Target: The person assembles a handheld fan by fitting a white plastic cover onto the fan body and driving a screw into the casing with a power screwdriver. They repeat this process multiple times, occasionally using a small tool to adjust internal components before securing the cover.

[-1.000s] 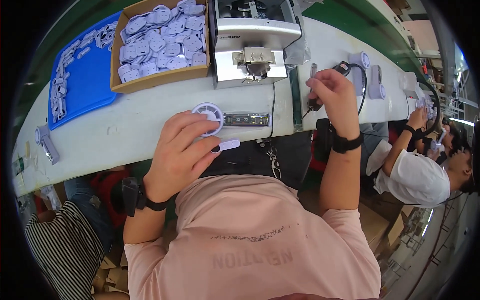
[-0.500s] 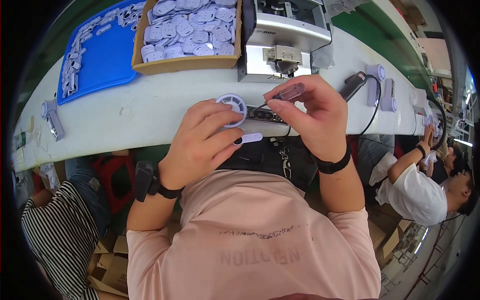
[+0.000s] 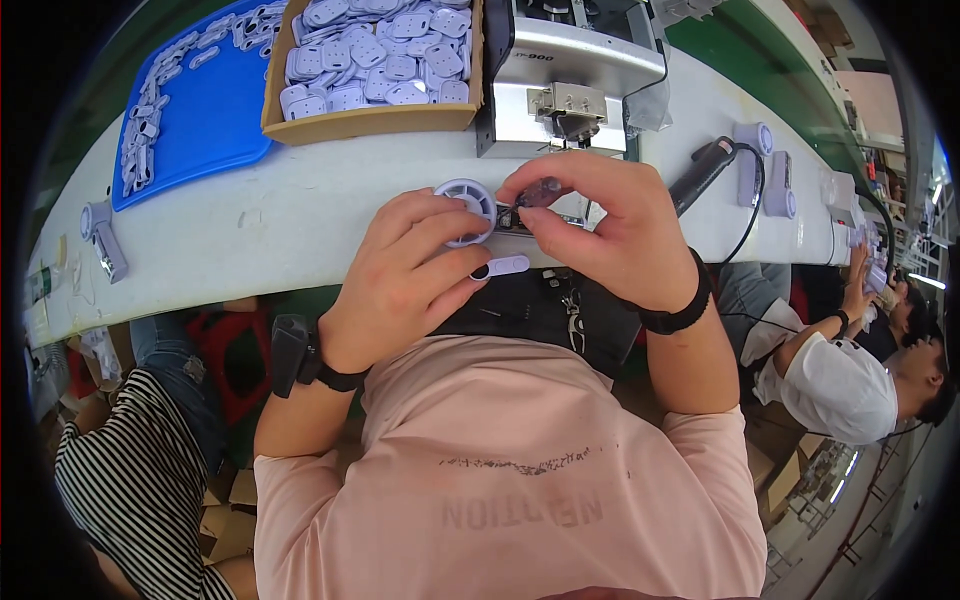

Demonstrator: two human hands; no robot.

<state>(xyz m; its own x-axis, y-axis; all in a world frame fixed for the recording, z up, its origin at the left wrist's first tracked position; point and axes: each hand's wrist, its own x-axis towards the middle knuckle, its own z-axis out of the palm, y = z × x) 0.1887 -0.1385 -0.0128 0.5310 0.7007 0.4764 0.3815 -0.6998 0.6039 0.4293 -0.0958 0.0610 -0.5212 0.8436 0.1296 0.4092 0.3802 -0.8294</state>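
Observation:
My left hand [image 3: 410, 260] is closed on a lavender handheld fan body [image 3: 466, 188], its round, spoked head under the fingertips. The fan's handle lies open to the right, with dark parts [image 3: 512, 221] inside. A lavender strip-shaped cover [image 3: 508, 266] with rounded ends pokes out between the lower fingers of that hand. In a thumb-and-finger pinch, my right hand [image 3: 610, 225] grips a small hand tool [image 3: 541, 191] with a clear, reddish handle. Its tip is at the open handle; my fingers partly hide it, so contact cannot be made out.
A cardboard box [image 3: 372, 126] of lavender covers and a blue tray [image 3: 205, 165] of small parts stand at the far left. Beyond my hands is a silver machine [image 3: 560, 75]. A black corded tool [image 3: 703, 172] and several fan bodies [image 3: 779, 188] lie right. People sit on both sides.
My right hand has moved slightly left and tipped the tool more steeply, bringing it closer to the open handle. My left hand keeps its hold on the fan body.

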